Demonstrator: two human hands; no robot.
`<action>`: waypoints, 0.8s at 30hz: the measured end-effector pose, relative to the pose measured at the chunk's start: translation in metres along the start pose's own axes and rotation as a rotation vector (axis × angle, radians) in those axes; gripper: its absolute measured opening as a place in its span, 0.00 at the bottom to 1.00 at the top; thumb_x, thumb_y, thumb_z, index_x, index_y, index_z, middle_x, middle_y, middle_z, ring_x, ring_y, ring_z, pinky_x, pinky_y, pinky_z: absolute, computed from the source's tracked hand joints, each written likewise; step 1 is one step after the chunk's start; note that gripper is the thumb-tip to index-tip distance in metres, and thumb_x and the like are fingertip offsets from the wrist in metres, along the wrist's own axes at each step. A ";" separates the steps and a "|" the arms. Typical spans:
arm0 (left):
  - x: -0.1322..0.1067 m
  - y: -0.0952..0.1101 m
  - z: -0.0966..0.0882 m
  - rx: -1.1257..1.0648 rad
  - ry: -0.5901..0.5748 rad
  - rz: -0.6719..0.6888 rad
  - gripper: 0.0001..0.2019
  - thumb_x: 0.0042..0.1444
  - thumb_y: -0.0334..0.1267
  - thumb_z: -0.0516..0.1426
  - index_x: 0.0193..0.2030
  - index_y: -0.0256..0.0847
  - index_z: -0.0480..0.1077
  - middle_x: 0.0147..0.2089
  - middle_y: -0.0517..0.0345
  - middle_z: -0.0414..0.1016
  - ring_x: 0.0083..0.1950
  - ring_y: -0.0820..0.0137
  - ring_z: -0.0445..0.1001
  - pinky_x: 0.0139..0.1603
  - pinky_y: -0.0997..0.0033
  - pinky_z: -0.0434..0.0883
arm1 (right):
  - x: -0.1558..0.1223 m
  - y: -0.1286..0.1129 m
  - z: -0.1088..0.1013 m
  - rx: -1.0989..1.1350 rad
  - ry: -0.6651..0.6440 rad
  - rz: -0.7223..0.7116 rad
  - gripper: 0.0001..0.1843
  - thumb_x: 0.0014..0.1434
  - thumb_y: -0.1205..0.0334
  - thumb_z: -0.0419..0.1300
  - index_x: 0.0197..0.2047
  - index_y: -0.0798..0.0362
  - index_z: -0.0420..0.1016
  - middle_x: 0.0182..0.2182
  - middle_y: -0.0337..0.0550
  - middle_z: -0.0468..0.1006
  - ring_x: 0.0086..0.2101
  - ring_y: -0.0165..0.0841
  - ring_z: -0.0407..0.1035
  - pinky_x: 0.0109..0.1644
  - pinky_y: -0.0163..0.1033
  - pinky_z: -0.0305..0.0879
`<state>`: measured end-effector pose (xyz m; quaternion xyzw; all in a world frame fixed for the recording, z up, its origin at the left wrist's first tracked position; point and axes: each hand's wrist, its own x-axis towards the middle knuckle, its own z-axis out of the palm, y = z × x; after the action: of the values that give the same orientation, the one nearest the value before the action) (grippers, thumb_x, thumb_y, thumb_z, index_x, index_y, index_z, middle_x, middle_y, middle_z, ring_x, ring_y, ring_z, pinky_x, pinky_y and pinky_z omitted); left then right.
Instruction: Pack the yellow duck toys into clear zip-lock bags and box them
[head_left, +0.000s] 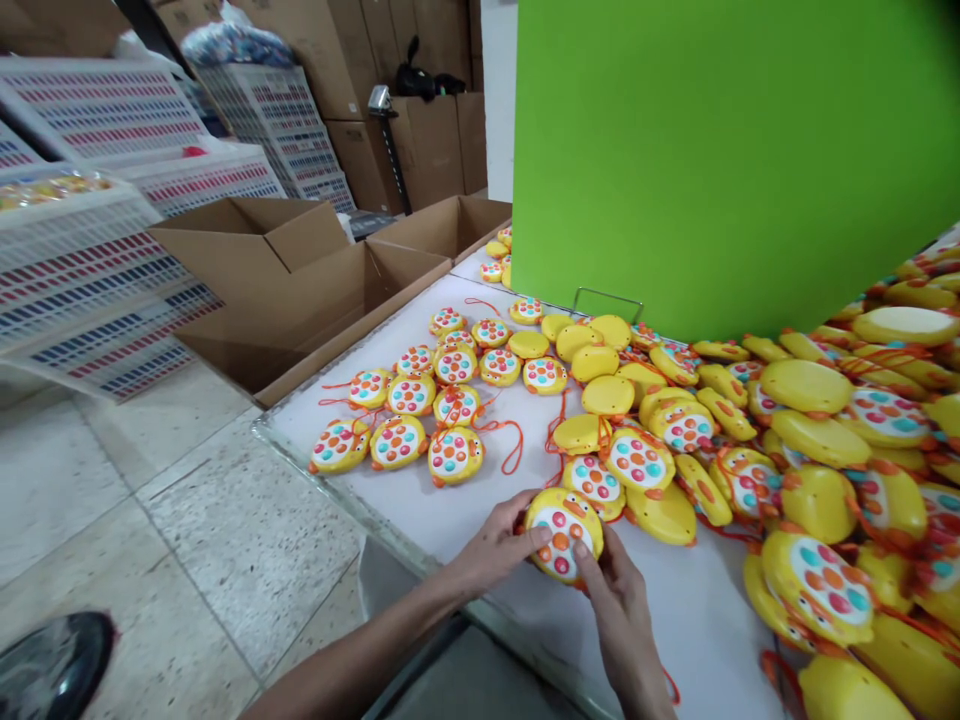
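Between both hands I hold a yellow duck-shaped push-button toy [564, 535] above the near edge of the table. Its white belly faces up and carries orange, pink and teal round buttons. My left hand [504, 540] grips its left side, thumb on the belly. My right hand [616, 590] grips the right side, its thumb also pressed on the belly near the buttons. Just beyond lies another duck toy [594, 484], face up. To the left sits a loose group of face-up duck toys [411, 394], several with orange cord loops.
A large heap of duck toys [817, 385] covers the table's right side. A green panel [705, 160] stands at the back. Open cardboard boxes [322, 300] adjoin the table's left edge. White plastic crates [90, 270] are stacked farther left on the tiled floor [247, 550].
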<state>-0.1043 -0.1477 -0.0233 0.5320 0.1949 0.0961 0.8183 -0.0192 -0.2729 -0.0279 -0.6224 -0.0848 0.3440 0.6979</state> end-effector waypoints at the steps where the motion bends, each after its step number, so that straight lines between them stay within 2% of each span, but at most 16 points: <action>1: 0.000 0.001 -0.001 -0.009 -0.004 -0.002 0.24 0.53 0.42 0.59 0.56 0.37 0.62 0.50 0.49 0.70 0.49 0.62 0.69 0.47 0.67 0.68 | 0.000 0.000 0.000 -0.004 -0.016 0.003 0.32 0.52 0.50 0.61 0.56 0.56 0.63 0.50 0.49 0.73 0.49 0.42 0.67 0.52 0.46 0.65; 5: -0.004 0.004 0.001 0.024 -0.027 0.017 0.30 0.48 0.39 0.64 0.57 0.37 0.61 0.51 0.49 0.69 0.48 0.63 0.69 0.46 0.68 0.68 | 0.000 0.004 -0.003 -0.075 -0.078 0.015 0.31 0.54 0.49 0.59 0.58 0.53 0.62 0.54 0.48 0.69 0.52 0.40 0.64 0.53 0.43 0.63; 8: -0.003 0.005 -0.001 -0.013 0.013 0.030 0.28 0.47 0.37 0.64 0.55 0.37 0.62 0.50 0.49 0.71 0.47 0.64 0.70 0.45 0.69 0.70 | -0.001 0.009 -0.006 -0.053 -0.014 0.085 0.30 0.55 0.46 0.57 0.57 0.51 0.63 0.55 0.47 0.68 0.52 0.41 0.63 0.47 0.42 0.67; 10: 0.005 0.007 -0.010 -0.119 0.163 0.034 0.27 0.45 0.37 0.65 0.52 0.35 0.65 0.47 0.49 0.73 0.45 0.62 0.73 0.41 0.69 0.72 | -0.001 0.012 -0.007 -0.041 0.022 0.112 0.30 0.54 0.44 0.57 0.55 0.51 0.65 0.51 0.48 0.72 0.46 0.40 0.67 0.38 0.40 0.69; 13: 0.027 0.022 -0.038 -0.276 0.427 0.082 0.21 0.44 0.38 0.66 0.44 0.33 0.68 0.42 0.48 0.75 0.41 0.61 0.75 0.34 0.69 0.75 | 0.001 0.018 -0.009 -0.041 0.045 0.108 0.29 0.50 0.43 0.60 0.50 0.53 0.70 0.42 0.48 0.77 0.36 0.36 0.70 0.31 0.37 0.68; 16: 0.049 0.050 -0.072 -0.312 0.518 0.187 0.17 0.47 0.38 0.64 0.42 0.34 0.68 0.41 0.49 0.76 0.41 0.63 0.76 0.36 0.69 0.76 | 0.003 0.026 -0.012 -0.038 0.099 0.119 0.29 0.46 0.42 0.63 0.45 0.54 0.73 0.38 0.49 0.78 0.33 0.36 0.71 0.29 0.36 0.67; 18: 0.057 0.066 -0.084 -0.313 0.533 0.235 0.16 0.49 0.37 0.63 0.43 0.35 0.68 0.41 0.50 0.76 0.42 0.64 0.76 0.37 0.68 0.76 | 0.005 0.032 -0.012 -0.039 0.128 0.129 0.29 0.44 0.41 0.64 0.43 0.55 0.74 0.36 0.49 0.79 0.31 0.36 0.71 0.27 0.36 0.67; 20: 0.059 0.072 -0.084 -0.302 0.506 0.234 0.17 0.47 0.36 0.64 0.44 0.35 0.68 0.41 0.50 0.76 0.41 0.64 0.76 0.36 0.68 0.76 | 0.007 0.036 -0.011 -0.040 0.146 0.137 0.29 0.43 0.41 0.64 0.41 0.55 0.75 0.34 0.50 0.79 0.31 0.36 0.71 0.26 0.36 0.67; 22: 0.056 0.066 -0.073 -0.288 0.449 0.184 0.20 0.44 0.34 0.66 0.44 0.34 0.68 0.40 0.48 0.76 0.38 0.63 0.76 0.33 0.68 0.77 | 0.009 0.036 -0.010 -0.036 0.144 0.132 0.29 0.43 0.41 0.64 0.41 0.55 0.75 0.34 0.49 0.79 0.31 0.36 0.71 0.26 0.35 0.66; 24: 0.050 0.051 -0.058 -0.274 0.366 0.114 0.23 0.42 0.33 0.67 0.46 0.33 0.68 0.40 0.47 0.76 0.36 0.63 0.77 0.30 0.68 0.76 | 0.010 0.032 -0.008 -0.030 0.117 0.108 0.27 0.44 0.42 0.64 0.41 0.54 0.75 0.34 0.48 0.79 0.30 0.35 0.71 0.27 0.35 0.66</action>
<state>-0.0807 -0.0598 -0.0082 0.4000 0.2949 0.2625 0.8271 -0.0198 -0.2738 -0.0626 -0.6555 -0.0154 0.3431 0.6726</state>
